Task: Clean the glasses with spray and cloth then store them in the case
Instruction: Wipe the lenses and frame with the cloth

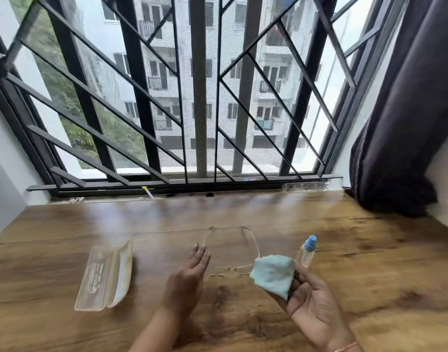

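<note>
Left hand (189, 271) is held flat; cloth (272, 274) is pinched in right hand (313, 303); thin glasses (229, 269) could be bent by squeezing.

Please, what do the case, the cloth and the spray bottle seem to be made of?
The case: likely translucent, glossy plastic; the table shows faintly through it.
The cloth: soft pale-blue fabric, perhaps microfibre; matt, fuzzy, folded limp.
The spray bottle: clear plastic, possibly glass, with an opaque blue cap.
</note>
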A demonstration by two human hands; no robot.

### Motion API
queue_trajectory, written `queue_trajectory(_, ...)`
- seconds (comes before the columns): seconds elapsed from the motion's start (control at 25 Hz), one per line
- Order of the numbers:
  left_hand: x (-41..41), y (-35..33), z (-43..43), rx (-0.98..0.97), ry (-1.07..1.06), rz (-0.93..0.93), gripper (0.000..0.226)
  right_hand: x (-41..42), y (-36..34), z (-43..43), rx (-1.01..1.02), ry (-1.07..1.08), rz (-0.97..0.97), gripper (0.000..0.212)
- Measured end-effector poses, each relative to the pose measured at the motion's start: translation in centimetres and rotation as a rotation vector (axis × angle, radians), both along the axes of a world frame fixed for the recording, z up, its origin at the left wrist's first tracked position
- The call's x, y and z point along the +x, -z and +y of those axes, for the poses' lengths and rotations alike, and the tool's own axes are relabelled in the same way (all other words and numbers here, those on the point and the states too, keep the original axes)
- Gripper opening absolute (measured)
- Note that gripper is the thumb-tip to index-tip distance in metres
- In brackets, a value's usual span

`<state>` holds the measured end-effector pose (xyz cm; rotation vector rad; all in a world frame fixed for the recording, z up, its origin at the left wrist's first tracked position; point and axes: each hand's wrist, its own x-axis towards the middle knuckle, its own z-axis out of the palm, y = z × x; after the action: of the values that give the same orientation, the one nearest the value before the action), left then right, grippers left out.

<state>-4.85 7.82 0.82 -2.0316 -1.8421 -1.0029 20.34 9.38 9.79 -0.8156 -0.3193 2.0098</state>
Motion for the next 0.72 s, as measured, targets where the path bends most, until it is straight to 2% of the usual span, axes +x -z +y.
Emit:
queue_trajectory(0.04, -0.1, 0.4, 0.6, -0.006, 0.026, 0.046, 0.04, 0.1, 0.3, -0.1, -0.029, 0.002, 0.025, 0.038)
queue_trajectory(0.12, -0.4, 0.6, 1.1, 0.005, 0.077, 0.099, 0.043, -0.2, 1.0, -0.3, -0.094, 0.002, 0.051, 0.043)
queue_trajectory(0.2, -0.5, 0.2, 1.4, 0.025, 0.109, 0.083, 0.056, -0.8, 1.5, -0.6, -0.12, 0.031, 0.068, 0.071)
queue_trajectory(0.24, -0.3, -0.5, 1.5, 0.019, 0.112, 0.03, 0.047, -1.2, 1.5, -0.8, -0.116, 0.035, 0.062, 0.077)
queue_trajectory(0.28, -0.1, -1.3, 1.5, 0.008, 0.109, -0.033, 0.03, -1.6, 1.4, -0.8, -0.089, 0.054, 0.043, 0.063)
queue_trajectory(0.32, 0.1, -2.0, 1.5, 0.019, 0.094, -0.09, 0.016, -2.2, 0.9, -0.8, -0.052, 0.09, 0.007, 0.038)
queue_trajectory(0.36, 0.4, -2.9, 1.6, 0.021, 0.073, -0.137, 0.014, -2.9, 0.4, -0.6, 0.006, 0.159, -0.047, 0.021)
queue_trajectory(0.4, 0.6, -3.6, 1.8, 0.028, 0.065, -0.167, 0.015, -3.7, -0.1, -0.4, 0.103, 0.218, -0.145, 0.023)
queue_trajectory(0.48, 0.9, -5.0, 1.8, 0.037, 0.057, -0.193, 0.015, -5.7, -0.3, 0.3, 0.398, 0.374, -0.484, 0.024)
queue_trajectory(0.56, 1.2, -5.9, 2.0, 0.029, 0.065, -0.231, 0.018, -7.8, -0.3, 0.6, 0.837, 0.473, -0.911, 0.024)
queue_trajectory(0.64, 1.4, -6.4, 2.1, 0.031, 0.055, -0.277, 0.022, -9.3, 1.7, 1.3, 1.348, 0.411, -1.254, 0.03)
queue_trajectory(0.68, 1.4, -6.5, 2.1, 0.036, 0.036, -0.286, 0.024, -9.7, 3.0, 1.6, 1.544, 0.374, -1.335, 0.033)
queue_trajectory(0.72, 1.4, -6.7, 2.0, 0.041, 0.018, -0.295, 0.027, -10.0, 3.6, 1.7, 1.637, 0.356, -1.36, 0.036)
